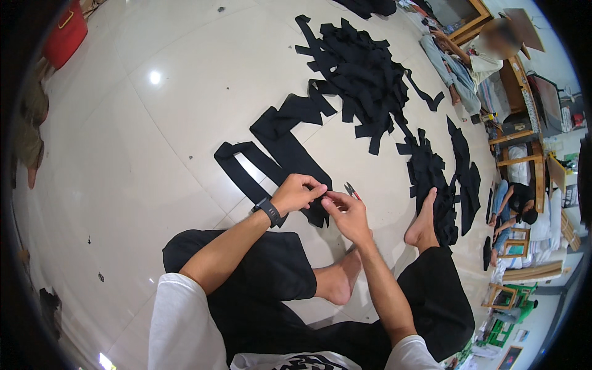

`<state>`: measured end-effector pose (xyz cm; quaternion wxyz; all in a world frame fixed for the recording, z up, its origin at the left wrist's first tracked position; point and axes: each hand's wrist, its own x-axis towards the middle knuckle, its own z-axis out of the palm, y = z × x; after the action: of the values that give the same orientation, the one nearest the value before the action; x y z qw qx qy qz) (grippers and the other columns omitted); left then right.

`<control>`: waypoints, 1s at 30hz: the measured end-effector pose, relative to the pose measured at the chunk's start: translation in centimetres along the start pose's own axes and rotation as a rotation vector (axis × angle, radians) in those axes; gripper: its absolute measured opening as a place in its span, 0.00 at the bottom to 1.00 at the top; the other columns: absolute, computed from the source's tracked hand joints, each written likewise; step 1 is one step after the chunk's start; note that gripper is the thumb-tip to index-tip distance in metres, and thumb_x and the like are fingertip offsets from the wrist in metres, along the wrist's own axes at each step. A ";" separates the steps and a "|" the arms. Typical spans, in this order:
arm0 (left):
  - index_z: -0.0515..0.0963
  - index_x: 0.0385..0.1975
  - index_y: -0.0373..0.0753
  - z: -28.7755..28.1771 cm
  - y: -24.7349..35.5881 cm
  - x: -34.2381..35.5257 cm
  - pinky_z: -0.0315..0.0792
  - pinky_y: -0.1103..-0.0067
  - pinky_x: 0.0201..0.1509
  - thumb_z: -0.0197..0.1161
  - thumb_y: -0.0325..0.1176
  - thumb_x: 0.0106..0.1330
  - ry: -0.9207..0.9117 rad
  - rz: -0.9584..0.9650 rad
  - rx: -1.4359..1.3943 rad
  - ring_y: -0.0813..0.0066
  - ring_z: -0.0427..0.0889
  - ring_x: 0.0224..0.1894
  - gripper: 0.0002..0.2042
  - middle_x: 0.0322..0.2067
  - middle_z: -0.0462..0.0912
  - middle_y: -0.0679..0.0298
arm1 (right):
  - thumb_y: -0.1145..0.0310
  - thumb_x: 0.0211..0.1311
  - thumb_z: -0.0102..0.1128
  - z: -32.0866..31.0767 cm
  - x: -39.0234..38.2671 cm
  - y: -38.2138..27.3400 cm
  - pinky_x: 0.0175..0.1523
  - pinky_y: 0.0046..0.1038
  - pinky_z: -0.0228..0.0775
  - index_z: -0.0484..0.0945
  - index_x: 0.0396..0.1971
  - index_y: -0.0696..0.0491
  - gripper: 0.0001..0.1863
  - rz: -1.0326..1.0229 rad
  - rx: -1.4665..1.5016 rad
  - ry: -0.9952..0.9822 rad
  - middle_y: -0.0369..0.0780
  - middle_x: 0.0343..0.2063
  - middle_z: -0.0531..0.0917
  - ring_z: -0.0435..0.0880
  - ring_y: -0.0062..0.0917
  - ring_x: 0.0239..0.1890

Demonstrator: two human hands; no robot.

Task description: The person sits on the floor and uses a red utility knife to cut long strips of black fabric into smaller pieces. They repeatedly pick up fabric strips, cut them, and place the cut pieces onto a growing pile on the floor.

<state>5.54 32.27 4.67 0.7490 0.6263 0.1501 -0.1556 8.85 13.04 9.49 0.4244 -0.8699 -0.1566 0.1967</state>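
Observation:
My left hand [299, 192], with a dark watch on its wrist, pinches the edge of a black fabric strip [296, 154]. Close beside it, my right hand [348, 216] has thumb and fingertips together at the same edge. Small thread snips [353, 191] with a red handle stick out from my right hand, blades pointing away from me. The strip runs from my fingers across the floor and folds toward the far pile. Another narrow black band [237, 176] loops out on the left. The exact spot between my fingertips is too small to make out.
A large heap of black fabric strips [364, 68] lies ahead on the tiled floor [154, 154]. A smaller heap [425, 166] lies by my right foot [422, 225]. A red container [65, 37] stands far left. Other people sit among wooden furniture [518, 160] along the right.

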 end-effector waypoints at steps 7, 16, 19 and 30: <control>0.85 0.43 0.40 0.8 0.7 0.7 0.76 0.84 0.31 0.67 0.45 0.70 -0.028 0.016 -0.098 0.84 0.79 0.31 0.15 0.32 0.82 0.69 | 0.70 0.66 0.63 -6.4 2.3 -0.5 0.38 0.26 0.78 0.85 0.36 0.62 0.09 -0.138 -0.353 -0.077 0.44 0.26 0.88 0.87 0.23 0.30; 0.81 0.39 0.43 -3.4 -2.6 2.5 0.62 0.88 0.23 0.65 0.42 0.72 0.251 0.132 0.036 0.90 0.70 0.24 0.09 0.25 0.73 0.77 | 0.61 0.66 0.53 -36.1 -5.0 -2.6 0.41 0.50 0.78 0.81 0.29 0.60 0.17 0.060 -1.134 0.119 0.56 0.26 0.84 0.85 0.55 0.34; 0.81 0.39 0.42 -4.7 -3.5 2.9 0.64 0.87 0.23 0.65 0.43 0.72 0.298 0.208 0.189 0.89 0.71 0.25 0.11 0.25 0.73 0.76 | 0.60 0.69 0.50 -38.9 -14.8 1.0 0.41 0.52 0.75 0.78 0.30 0.61 0.18 0.201 -1.066 0.271 0.57 0.26 0.83 0.83 0.57 0.33; 0.80 0.41 0.35 -4.9 -5.5 3.0 0.71 0.80 0.39 0.66 0.36 0.71 0.223 0.266 0.440 0.80 0.76 0.35 0.10 0.33 0.80 0.68 | 0.61 0.59 0.60 -30.6 -57.3 22.3 0.53 0.51 0.77 0.87 0.38 0.53 0.14 1.281 -0.930 -0.114 0.48 0.42 0.87 0.86 0.41 0.50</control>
<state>5.83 36.03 -2.29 0.5877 0.8014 0.1106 -0.0151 -24.25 -46.03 20.84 -0.1868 -0.8674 0.2868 0.3612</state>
